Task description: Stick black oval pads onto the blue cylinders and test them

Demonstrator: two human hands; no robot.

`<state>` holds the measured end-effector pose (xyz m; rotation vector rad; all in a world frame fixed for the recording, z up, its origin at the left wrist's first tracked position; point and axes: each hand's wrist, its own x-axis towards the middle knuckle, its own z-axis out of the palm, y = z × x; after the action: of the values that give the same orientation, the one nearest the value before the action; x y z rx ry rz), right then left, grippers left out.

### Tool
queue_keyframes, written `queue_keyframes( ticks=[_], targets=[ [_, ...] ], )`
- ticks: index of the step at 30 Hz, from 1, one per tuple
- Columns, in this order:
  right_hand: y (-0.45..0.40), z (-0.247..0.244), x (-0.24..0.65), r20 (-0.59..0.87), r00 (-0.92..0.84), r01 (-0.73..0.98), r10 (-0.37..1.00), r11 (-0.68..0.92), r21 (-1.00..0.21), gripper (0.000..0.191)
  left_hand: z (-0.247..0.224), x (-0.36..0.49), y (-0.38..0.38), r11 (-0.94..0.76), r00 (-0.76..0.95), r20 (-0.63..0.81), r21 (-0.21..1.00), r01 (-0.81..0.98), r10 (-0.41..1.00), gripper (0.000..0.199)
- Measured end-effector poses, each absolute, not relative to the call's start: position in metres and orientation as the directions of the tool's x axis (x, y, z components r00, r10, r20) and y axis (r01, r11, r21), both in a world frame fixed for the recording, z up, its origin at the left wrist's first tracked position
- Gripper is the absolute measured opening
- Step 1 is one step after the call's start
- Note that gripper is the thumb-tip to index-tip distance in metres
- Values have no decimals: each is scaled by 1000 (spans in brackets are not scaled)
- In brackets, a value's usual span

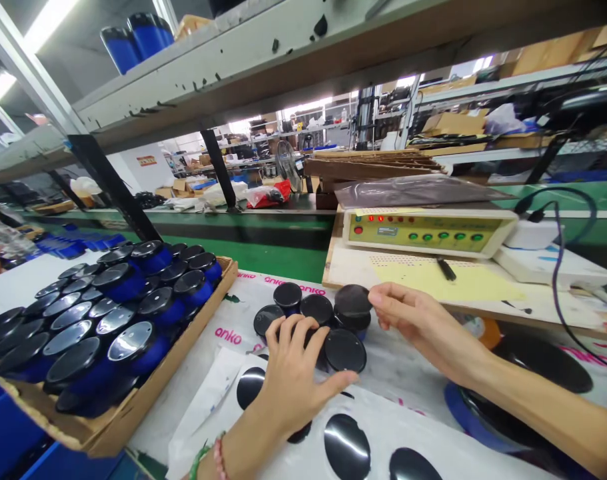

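Note:
My right hand (403, 310) pinches the edge of a thin round black sticker (352, 300), which lies over the top of a dark blue canister (356, 325). Fingers spread, my left hand (298, 360) rests over a small group of black-topped canisters; its fingertips reach the middle black lid (316, 309) and its thumb is by the front black lid (346, 350). Beneath my left wrist lies a white sheet (378, 407) with several round black stickers (347, 445). Whether the left fingertips press on the lids cannot be told.
A cardboard tray (148, 393) packed with blue, black-topped canisters stands at left. Behind my right hand, a control box (428, 230) with lit buttons sits on a board, with a black marker (446, 269). A cable (558, 267) hangs at right. A shelf (183, 100) crosses overhead.

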<state>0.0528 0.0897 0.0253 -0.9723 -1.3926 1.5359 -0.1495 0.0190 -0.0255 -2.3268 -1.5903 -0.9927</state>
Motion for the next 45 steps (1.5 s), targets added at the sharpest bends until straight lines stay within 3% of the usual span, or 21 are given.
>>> queue_keyframes(
  ticks=[8,9,13,17,19,21,24,27,29,35,45],
  targets=[
    [84,9,48,-83,-422,-95,903,-135,-986,34,-24,-143,13,-460,256,603,210,863,755,74],
    [84,8,48,-90,-430,-89,898,-141,-986,34,-22,-143,12,-509,277,636,214,834,720,69],
    [84,5,47,-84,-413,-111,907,-141,-984,33,-11,-151,2,-721,310,810,188,667,498,6],
    [86,5,50,-72,-386,-139,920,-135,-981,32,-8,-161,-8,-876,561,734,94,472,382,29],
    [87,5,51,-76,-381,-140,921,-139,-980,32,-10,-162,-9,-893,597,710,98,440,373,23],
    [87,5,51,-84,-377,-135,922,-144,-980,32,-12,-159,-5,-878,524,772,92,469,361,10],
    [86,6,50,-104,-378,-117,920,-159,-980,32,-14,-155,7,-710,304,827,153,688,473,15],
    [84,6,48,-142,-407,-56,902,-180,-982,34,-20,-153,17,-484,215,706,203,851,675,51],
    [82,3,47,-175,-419,45,891,-172,-984,36,-26,-152,20,-445,234,640,190,875,732,65],
    [79,-13,48,-144,-344,302,928,-36,-953,44,-34,-150,21,-438,235,574,245,865,784,59],
    [71,1,41,-163,-396,333,904,-24,-943,43,-31,-151,20,-459,236,564,292,839,791,61]
  ],
)
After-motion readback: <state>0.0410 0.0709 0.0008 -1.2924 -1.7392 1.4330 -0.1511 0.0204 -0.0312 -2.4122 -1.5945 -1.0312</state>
